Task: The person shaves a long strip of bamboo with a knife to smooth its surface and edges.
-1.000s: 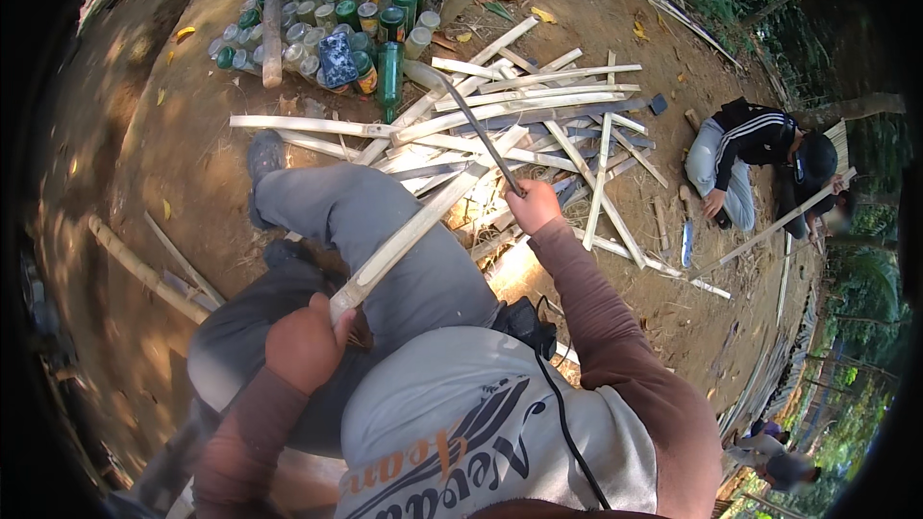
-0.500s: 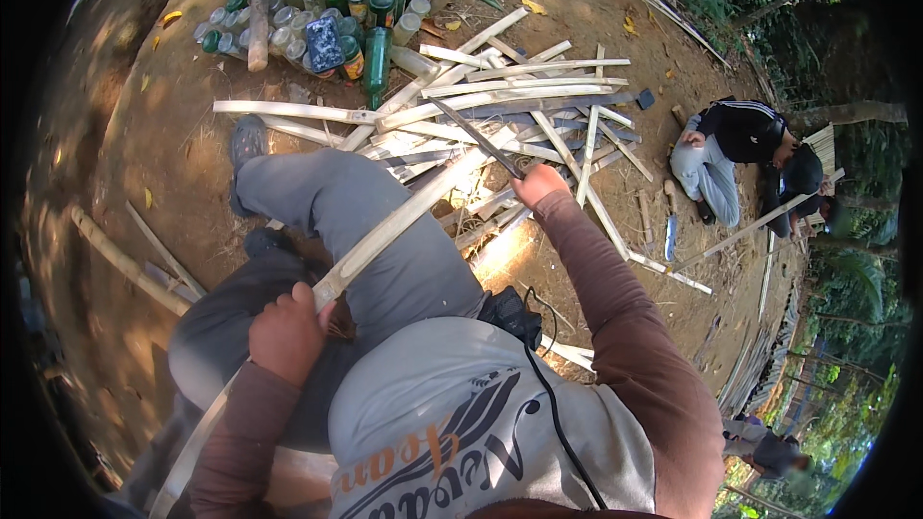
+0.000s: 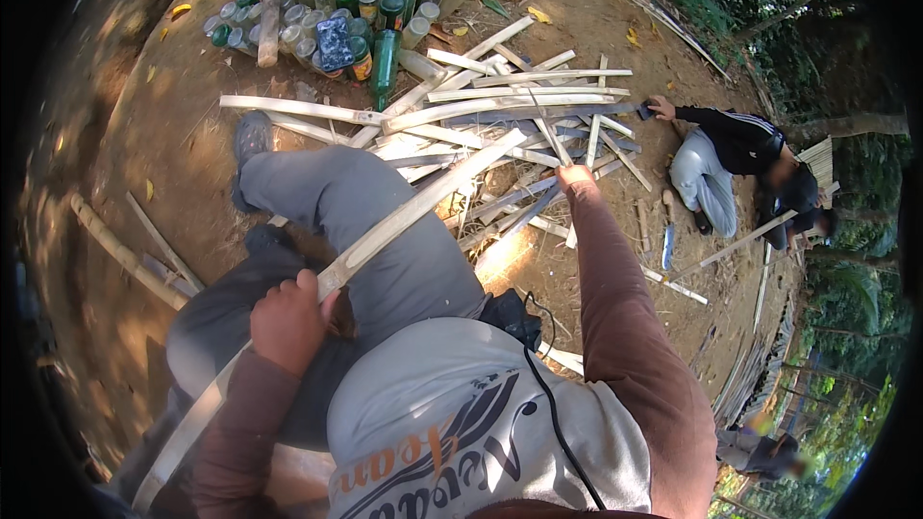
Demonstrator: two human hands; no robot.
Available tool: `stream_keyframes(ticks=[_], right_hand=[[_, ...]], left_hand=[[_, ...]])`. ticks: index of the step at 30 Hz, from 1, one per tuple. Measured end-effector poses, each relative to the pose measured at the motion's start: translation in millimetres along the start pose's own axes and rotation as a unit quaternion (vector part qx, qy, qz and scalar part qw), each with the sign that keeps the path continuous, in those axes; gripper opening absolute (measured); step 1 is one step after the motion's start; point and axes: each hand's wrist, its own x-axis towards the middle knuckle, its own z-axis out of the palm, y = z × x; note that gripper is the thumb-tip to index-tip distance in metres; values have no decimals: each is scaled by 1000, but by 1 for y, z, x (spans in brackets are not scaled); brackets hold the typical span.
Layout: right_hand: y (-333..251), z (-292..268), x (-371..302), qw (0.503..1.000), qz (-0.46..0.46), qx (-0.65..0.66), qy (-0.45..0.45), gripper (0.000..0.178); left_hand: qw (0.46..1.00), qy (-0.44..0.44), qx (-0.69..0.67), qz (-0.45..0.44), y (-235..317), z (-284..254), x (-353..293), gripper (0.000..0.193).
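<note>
My left hand point(image 3: 288, 321) is wrapped round a long split bamboo strip point(image 3: 409, 214), which slants across my bent legs. The strip's pale far end rises toward the pile, and its near end runs down past my left forearm. My right hand point(image 3: 575, 177), arm stretched out, grips a long knife point(image 3: 550, 131) over the right side of the pile. Its narrow blade points up and away, apart from the strip, and is hard to pick out against the bamboo. Beneath it lies the heap of bamboo strips point(image 3: 538, 94), crossing each other on the ground.
Many glass bottles point(image 3: 336, 0) stand at the back left, with a log point(image 3: 270, 14) across them. A bamboo pole point(image 3: 125, 255) lies at left. A second knife point(image 3: 667, 235) rests on the soil at right. A seated co-worker point(image 3: 740, 139) reaches toward a small dark object point(image 3: 645, 111).
My right hand has swung right and slightly up, carrying the knife away from the strip. My left hand stays almost still. The co-worker's arm has stretched out to the small dark object.
</note>
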Motion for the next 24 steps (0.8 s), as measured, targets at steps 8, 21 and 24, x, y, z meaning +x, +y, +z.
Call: stream_keyframes(ticks=[8, 21, 24], right_hand=[[-86, -40, -157, 981, -152, 116, -25, 38], [-102, -5, -179, 985, -147, 22, -89, 38], [-147, -31, -213, 968, -196, -45, -152, 45]], left_hand=[[997, 25, -26, -68, 16, -46, -21, 65], [996, 31, 24, -79, -4, -5, -35, 45], [995, 47, 24, -85, -2, -1, -40, 44]])
